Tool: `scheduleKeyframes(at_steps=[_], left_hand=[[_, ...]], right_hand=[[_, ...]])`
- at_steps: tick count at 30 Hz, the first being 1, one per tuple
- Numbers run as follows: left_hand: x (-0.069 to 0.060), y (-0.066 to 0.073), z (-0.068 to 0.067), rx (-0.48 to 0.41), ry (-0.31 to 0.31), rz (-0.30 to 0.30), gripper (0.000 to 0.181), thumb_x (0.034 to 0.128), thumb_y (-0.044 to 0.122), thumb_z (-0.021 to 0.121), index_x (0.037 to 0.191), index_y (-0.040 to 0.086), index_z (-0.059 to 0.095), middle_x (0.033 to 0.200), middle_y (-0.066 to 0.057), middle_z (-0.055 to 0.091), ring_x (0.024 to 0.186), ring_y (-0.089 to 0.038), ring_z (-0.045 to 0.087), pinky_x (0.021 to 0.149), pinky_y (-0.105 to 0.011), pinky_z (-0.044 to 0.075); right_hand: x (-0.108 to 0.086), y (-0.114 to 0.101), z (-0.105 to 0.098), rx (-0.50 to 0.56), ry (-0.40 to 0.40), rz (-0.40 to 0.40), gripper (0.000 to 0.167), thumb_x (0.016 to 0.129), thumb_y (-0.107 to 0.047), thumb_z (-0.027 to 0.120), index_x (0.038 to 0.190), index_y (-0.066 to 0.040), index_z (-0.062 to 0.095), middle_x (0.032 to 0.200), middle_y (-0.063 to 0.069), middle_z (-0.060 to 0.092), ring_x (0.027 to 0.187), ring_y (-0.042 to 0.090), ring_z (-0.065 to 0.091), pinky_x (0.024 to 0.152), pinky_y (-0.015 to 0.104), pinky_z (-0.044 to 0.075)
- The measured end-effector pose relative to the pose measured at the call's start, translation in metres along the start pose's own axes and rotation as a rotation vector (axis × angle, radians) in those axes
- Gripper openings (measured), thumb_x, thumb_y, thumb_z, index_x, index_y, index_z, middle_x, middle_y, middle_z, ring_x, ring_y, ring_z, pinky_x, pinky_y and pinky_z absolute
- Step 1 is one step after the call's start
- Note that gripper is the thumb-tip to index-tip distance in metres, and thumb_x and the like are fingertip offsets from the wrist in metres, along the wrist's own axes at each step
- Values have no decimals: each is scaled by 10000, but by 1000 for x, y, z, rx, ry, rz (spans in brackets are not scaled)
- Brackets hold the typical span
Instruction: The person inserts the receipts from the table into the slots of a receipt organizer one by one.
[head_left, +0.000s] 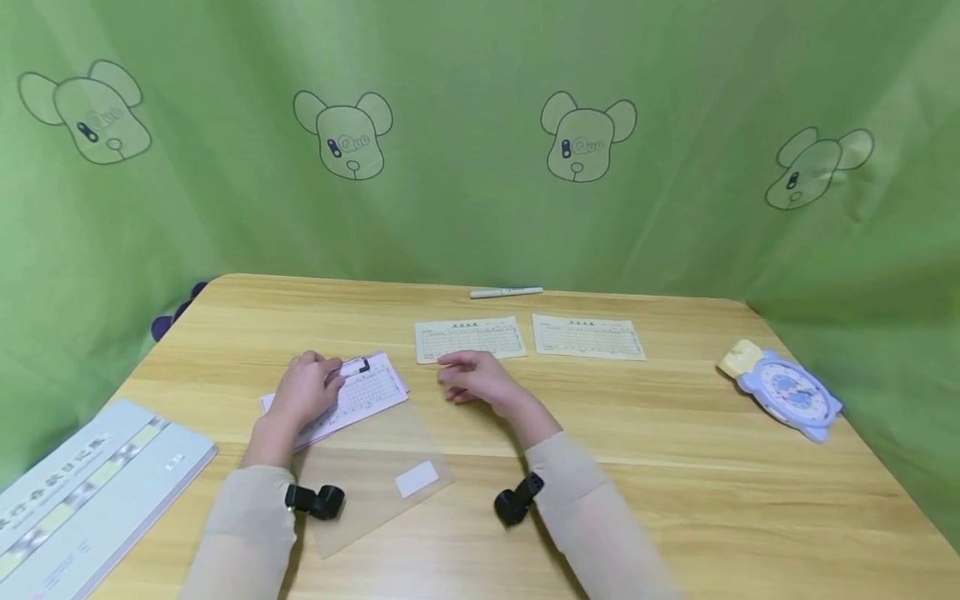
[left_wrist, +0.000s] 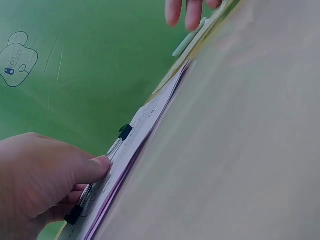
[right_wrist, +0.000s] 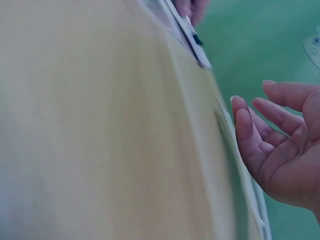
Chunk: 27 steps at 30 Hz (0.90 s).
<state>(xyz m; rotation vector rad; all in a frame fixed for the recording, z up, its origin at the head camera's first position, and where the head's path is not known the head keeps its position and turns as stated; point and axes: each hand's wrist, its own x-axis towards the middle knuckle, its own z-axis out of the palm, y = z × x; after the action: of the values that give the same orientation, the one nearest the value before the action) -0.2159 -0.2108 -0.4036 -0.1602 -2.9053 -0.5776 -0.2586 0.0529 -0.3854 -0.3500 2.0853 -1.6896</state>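
The left grip (head_left: 303,392) pinches the black-ended clip (head_left: 365,365) at the far edge of the pink forms (head_left: 372,393), their long axis running rightward from beneath it toward the farther right grip (head_left: 482,379), loosely curled and empty.

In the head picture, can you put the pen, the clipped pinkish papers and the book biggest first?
1. Book, even with part outside the picture
2. Clipped pinkish papers, though the left hand hides some
3. Pen, long but very thin
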Motion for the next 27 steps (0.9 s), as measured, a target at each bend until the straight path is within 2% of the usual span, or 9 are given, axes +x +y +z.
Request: scheduleKeyframes(at_steps=[4, 11, 16, 20, 25, 27], left_hand=[[-1, 0, -1, -6, -11, 4, 337, 821, 138, 560, 1114, -28, 549, 977, -226, 505, 908, -360, 451, 809, -468, 360], [-1, -1, -2, -21, -28, 11, 341, 815, 115, 565, 1122, -31, 545, 959, -208, 498, 887, -346, 453, 796, -458, 366], [0, -2, -2, -50, -28, 21, 340, 815, 108, 564, 1121, -39, 543, 952, -202, 497, 889, -342, 445, 800, -453, 361], [0, -2, -1, -80, -7, 30, 331, 805, 87, 573, 1105, -51, 551, 942, -201, 499, 892, -346, 440, 803, -451, 353], [-1, -4, -1, -111, 4, 30, 334, 800, 82, 579, 1105, -52, 551, 945, -201, 498, 896, -349, 437, 800, -452, 353], [-1, -4, 0, -120, 4, 29, 336, 800, 82, 579, 1107, -51, 550, 946, -201, 495, 894, -350, 437, 797, -452, 354]], right_hand=[[-8, 0, -36, -22, 65, -29, 388, 807, -28, 563, 1173, 59, 465, 995, 244, 552, 784, 318, 565, 693, 361, 482], [-20, 3, -106, -51, 251, -38, 399, 826, -33, 528, 1194, 85, 428, 1107, 292, 470, 937, 408, 484, 789, 434, 429], [-28, 13, -150, -110, 382, -29, 411, 832, -43, 510, 1205, 101, 412, 1090, 266, 480, 930, 340, 494, 787, 404, 428], [-32, 20, -177, -161, 474, -5, 430, 831, -76, 520, 1212, 93, 413, 1075, 227, 491, 884, 277, 504, 755, 355, 434], [-35, 25, -203, -211, 542, 8, 480, 811, -152, 572, 1209, 75, 431, 1062, 221, 505, 830, 212, 506, 727, 296, 436], [-37, 26, -211, -238, 556, 15, 503, 806, -183, 584, 1213, 69, 427, 1084, 225, 497, 869, 226, 498, 772, 310, 423]])
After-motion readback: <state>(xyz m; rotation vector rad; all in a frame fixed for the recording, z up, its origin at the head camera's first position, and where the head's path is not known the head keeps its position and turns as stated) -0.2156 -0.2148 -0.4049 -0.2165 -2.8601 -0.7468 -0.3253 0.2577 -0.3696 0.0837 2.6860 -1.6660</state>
